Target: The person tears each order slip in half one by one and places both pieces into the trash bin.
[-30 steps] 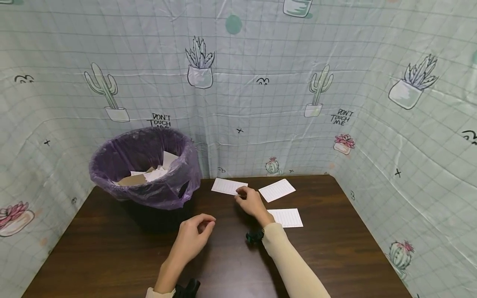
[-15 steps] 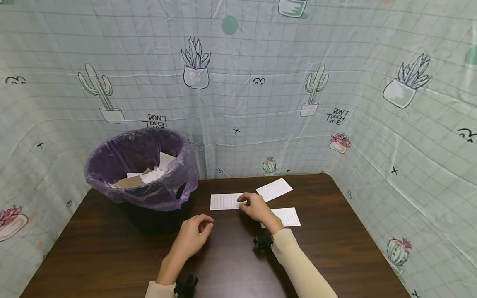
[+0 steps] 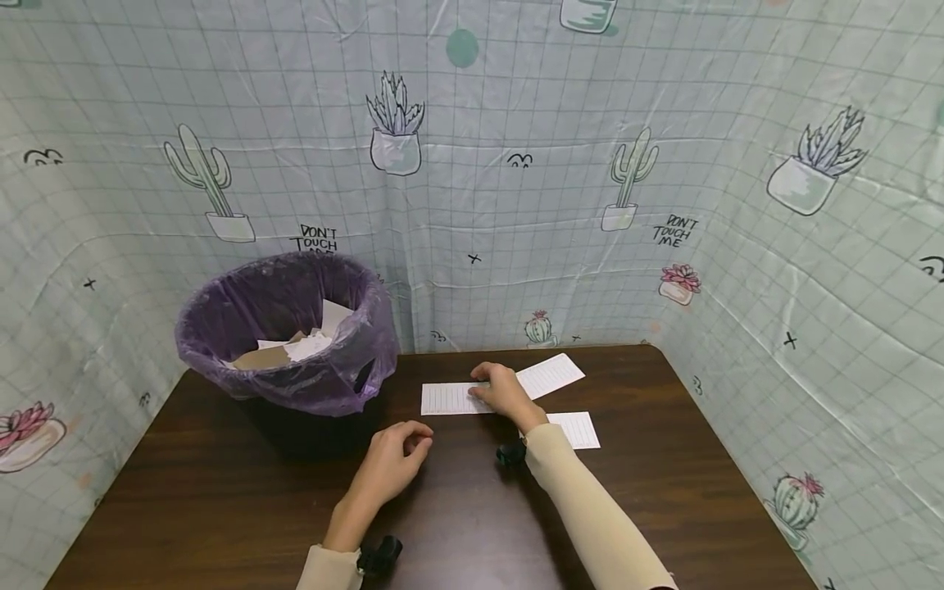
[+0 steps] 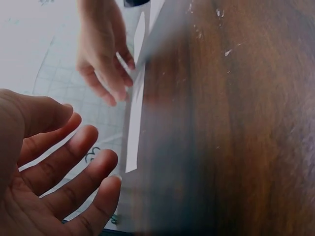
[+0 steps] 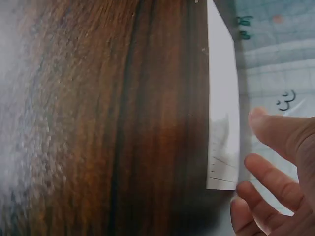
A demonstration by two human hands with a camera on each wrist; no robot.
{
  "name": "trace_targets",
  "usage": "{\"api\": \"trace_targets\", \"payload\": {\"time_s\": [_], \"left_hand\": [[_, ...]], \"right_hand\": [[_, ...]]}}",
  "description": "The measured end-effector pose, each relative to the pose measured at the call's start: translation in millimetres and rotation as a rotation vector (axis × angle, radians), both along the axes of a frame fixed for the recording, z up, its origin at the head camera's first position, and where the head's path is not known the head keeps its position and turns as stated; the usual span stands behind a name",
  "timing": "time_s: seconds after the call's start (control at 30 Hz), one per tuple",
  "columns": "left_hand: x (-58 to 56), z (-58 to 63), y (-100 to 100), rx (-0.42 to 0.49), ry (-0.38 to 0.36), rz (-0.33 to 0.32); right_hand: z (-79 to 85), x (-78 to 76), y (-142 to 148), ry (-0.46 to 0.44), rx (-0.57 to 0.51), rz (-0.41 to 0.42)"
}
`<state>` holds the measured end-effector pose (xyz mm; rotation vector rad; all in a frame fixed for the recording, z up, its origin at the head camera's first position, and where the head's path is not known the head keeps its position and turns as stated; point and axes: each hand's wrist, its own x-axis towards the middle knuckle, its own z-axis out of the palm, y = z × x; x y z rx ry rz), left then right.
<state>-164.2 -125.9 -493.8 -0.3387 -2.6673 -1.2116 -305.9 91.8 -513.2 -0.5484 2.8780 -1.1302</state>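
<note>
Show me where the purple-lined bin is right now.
In the head view, the purple-lined bin stands on the left of the table, beyond and left of the left hand.

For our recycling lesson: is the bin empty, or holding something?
Holding something, though not full: white and brown scraps show inside the bin's purple bag.

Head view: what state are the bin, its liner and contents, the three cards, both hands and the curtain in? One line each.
Bin: open-topped
Liner: spread open, folded over the rim
Scraps: loose, inside the bin
Left card: flat, partly covered
Back card: flat, angled, partly covered
Front card: flat, partly covered
Left hand: empty, fingers loosely bent
Right hand: over left card; contact unclear
Curtain: hanging, creased
</note>
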Motion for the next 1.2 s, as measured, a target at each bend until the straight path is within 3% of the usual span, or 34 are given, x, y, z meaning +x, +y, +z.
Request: {"api": "trace_targets", "payload": {"time_s": [0.33, 0.63, 1.2], "left_hand": [[-3.8, -7.0, 4, 0.076, -0.019, -0.005], [-6.1, -7.8, 7, 0.117, -0.028, -0.010], [0.2, -9.7, 8, 0.146, -0.049, 0.003]], "right_hand": [[-1.3, -1.1, -4, -0.066, 0.141, 0.043], [2.0, 12.5, -1, -0.125, 0.181, 0.067], [-11.5, 55.1, 6, 0.036, 0.051, 0.104]]}}
